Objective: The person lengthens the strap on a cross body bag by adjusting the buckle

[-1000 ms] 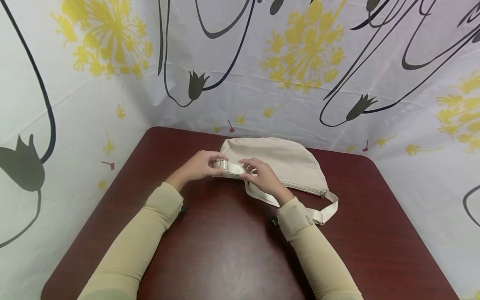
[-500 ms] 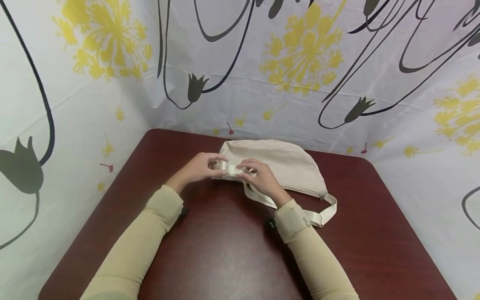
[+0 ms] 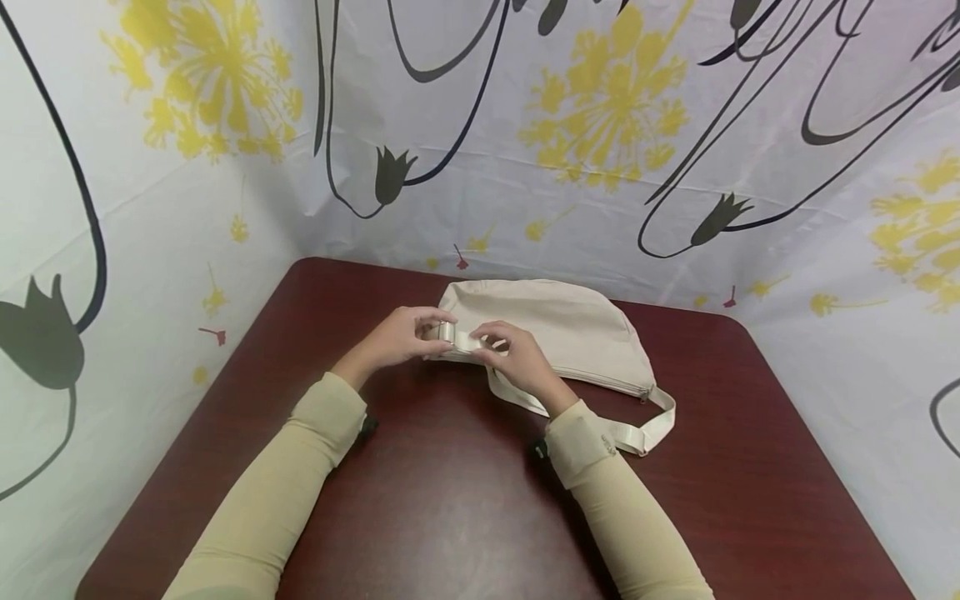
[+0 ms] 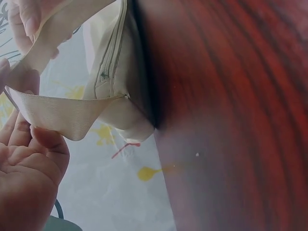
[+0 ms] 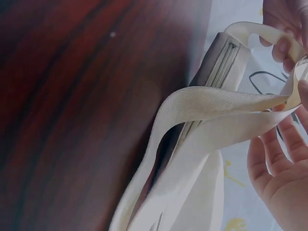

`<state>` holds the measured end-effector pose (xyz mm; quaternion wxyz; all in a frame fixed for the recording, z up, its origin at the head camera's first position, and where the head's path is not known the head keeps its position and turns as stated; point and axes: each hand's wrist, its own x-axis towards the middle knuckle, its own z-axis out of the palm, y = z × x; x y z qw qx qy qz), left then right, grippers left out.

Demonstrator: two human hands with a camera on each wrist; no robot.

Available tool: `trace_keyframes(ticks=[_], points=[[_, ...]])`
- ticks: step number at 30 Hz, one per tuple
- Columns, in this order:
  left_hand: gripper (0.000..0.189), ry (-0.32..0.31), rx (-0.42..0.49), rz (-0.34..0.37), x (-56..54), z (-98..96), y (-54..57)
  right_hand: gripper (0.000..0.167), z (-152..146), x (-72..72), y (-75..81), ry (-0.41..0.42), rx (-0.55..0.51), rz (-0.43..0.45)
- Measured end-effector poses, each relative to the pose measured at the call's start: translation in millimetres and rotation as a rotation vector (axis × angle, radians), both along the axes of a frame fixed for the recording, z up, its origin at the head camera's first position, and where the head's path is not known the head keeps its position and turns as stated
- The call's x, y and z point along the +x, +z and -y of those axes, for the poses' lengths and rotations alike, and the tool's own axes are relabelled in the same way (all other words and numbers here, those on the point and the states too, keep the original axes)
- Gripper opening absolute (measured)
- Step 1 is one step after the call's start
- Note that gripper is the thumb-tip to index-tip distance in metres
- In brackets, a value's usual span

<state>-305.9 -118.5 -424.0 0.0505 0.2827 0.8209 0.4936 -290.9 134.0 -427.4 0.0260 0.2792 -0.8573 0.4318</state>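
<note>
A cream cloth bag (image 3: pixel 547 325) with a half-round outline lies toward the far side of the table. Its flat webbing strap (image 5: pixel 211 106) is raised in front of the zipper (image 4: pixel 111 57). The left hand (image 3: pixel 401 337) pinches the strap at a metal slider buckle (image 3: pixel 447 332), thumb below and fingers above. Just to the right, the right hand (image 3: pixel 521 358) pinches the same strap between thumb and fingers. In the right wrist view, two lengths of strap run down from the right hand's fingers. Part of the buckle is hidden by the left fingers.
The dark red-brown table (image 3: pixel 435 500) has rounded far corners. White fabric (image 3: pixel 465 108) with yellow and grey flower prints hangs behind it and along both sides. The strap's slack end, with a second slider (image 3: pixel 633 437), lies on the table right of the right wrist.
My right hand has shifted slightly left, closer to the left hand, and the stretch of strap between them looks shorter. My left hand keeps its hold at the buckle.
</note>
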Motion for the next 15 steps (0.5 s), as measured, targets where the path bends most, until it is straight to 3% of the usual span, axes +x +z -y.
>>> trace_keyframes(ticks=[7, 15], points=[[0.049, -0.002, -0.01, -0.012, 0.3, -0.1, -1.1, 0.031, 2.9, 1.6, 0.3, 0.017, 0.084, -0.035], [0.049, 0.008, -0.017, -0.015, 1.3, 1.7, -2.6, 0.03, 4.1, 1.7, -0.5, 0.021, 0.066, -0.016]])
